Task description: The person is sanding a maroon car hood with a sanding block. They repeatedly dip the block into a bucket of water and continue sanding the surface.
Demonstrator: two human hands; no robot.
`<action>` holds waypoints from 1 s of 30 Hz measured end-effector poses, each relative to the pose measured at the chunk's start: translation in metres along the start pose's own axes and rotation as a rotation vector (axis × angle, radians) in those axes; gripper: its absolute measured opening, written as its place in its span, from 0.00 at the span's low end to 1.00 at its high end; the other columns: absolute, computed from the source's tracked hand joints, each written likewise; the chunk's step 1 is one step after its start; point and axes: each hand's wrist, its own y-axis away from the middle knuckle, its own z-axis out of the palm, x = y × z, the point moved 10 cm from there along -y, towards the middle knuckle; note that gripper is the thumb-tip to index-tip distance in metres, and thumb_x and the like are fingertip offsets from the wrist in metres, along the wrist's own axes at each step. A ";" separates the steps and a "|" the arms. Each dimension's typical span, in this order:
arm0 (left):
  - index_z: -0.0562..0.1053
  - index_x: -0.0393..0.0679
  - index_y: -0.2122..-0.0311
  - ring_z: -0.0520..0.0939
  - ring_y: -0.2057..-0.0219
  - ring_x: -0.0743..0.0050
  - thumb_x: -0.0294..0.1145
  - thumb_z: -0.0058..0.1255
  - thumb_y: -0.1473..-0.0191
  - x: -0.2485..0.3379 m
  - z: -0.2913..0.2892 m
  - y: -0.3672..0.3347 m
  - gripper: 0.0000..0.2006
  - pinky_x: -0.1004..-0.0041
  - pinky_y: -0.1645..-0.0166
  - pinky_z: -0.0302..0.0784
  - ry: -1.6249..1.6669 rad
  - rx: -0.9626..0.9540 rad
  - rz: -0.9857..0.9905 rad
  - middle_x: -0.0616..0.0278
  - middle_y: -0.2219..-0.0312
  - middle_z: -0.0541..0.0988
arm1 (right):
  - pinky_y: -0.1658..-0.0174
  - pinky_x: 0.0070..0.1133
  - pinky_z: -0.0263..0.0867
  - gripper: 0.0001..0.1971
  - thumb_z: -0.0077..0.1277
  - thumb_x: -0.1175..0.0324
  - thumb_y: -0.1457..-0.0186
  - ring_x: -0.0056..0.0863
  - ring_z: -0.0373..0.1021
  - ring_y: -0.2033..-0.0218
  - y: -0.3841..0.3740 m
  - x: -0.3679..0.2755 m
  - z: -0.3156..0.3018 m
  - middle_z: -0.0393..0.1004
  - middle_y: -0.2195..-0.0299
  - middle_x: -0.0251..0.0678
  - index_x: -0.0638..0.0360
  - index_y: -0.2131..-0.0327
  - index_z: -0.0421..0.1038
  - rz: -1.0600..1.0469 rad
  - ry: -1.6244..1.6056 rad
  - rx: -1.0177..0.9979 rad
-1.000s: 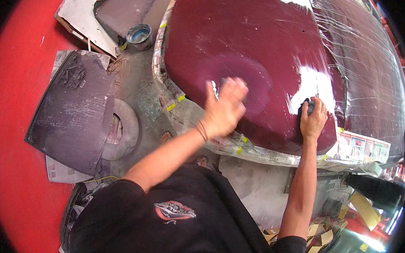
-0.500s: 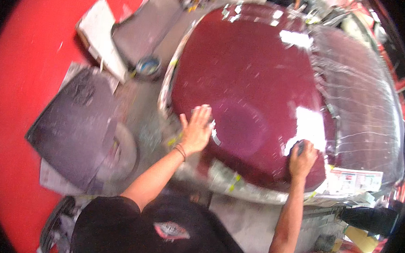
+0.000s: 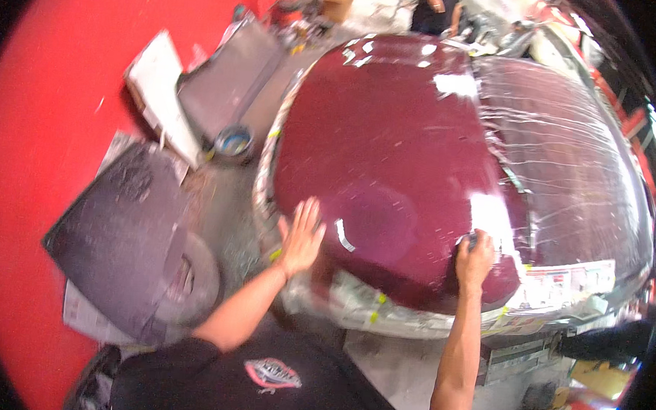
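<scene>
A glossy dark red car body panel (image 3: 391, 156) fills the middle of the view, its edges masked with paper and yellow tape. My left hand (image 3: 300, 237) lies flat with fingers spread on the panel's near left edge. My right hand (image 3: 475, 257) is closed around a small dark pad (image 3: 470, 241) and presses it on the panel's near right part. A duller round patch (image 3: 372, 223) shows on the paint between my hands. Clear plastic sheeting (image 3: 571, 167) covers the right side of the car.
A red floor (image 3: 56, 98) lies to the left. Dark grey sheets (image 3: 116, 237) and white boards (image 3: 155, 89) lie beside the car, with a small round tin (image 3: 234, 141) near them. Masking paper (image 3: 563, 283) hangs at the car's near right edge. Another person (image 3: 438, 5) stands far behind.
The view has pulled back and shifted, showing more of the panel. My left hand has slid from the middle of the panel down to its near left edge. My right hand stays on the pad.
</scene>
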 end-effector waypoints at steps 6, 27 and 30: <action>0.45 0.51 0.19 0.42 0.18 0.56 0.57 0.26 0.24 -0.119 -0.037 -0.154 0.36 0.22 0.23 0.34 -0.054 -0.056 -0.207 0.63 0.18 0.45 | 0.39 0.45 0.65 0.20 0.60 0.56 0.33 0.49 0.73 0.42 0.029 -0.113 0.036 0.79 0.46 0.44 0.57 0.46 0.75 0.000 0.266 0.041; 0.52 0.48 0.20 0.45 0.18 0.54 0.55 0.35 0.25 -0.024 -0.023 -0.199 0.36 0.19 0.25 0.34 -0.194 -0.149 0.376 0.60 0.18 0.46 | 0.27 0.48 0.55 0.18 0.59 0.60 0.34 0.46 0.67 0.33 0.042 -0.098 0.023 0.75 0.39 0.42 0.54 0.45 0.74 0.206 0.303 -0.027; 0.57 0.48 0.21 0.48 0.19 0.53 0.54 0.41 0.28 0.047 0.005 -0.098 0.37 0.17 0.26 0.30 0.019 -0.366 0.788 0.56 0.20 0.52 | 0.27 0.52 0.54 0.17 0.62 0.59 0.36 0.46 0.67 0.33 0.047 -0.095 0.019 0.74 0.39 0.41 0.51 0.48 0.75 0.210 0.267 0.020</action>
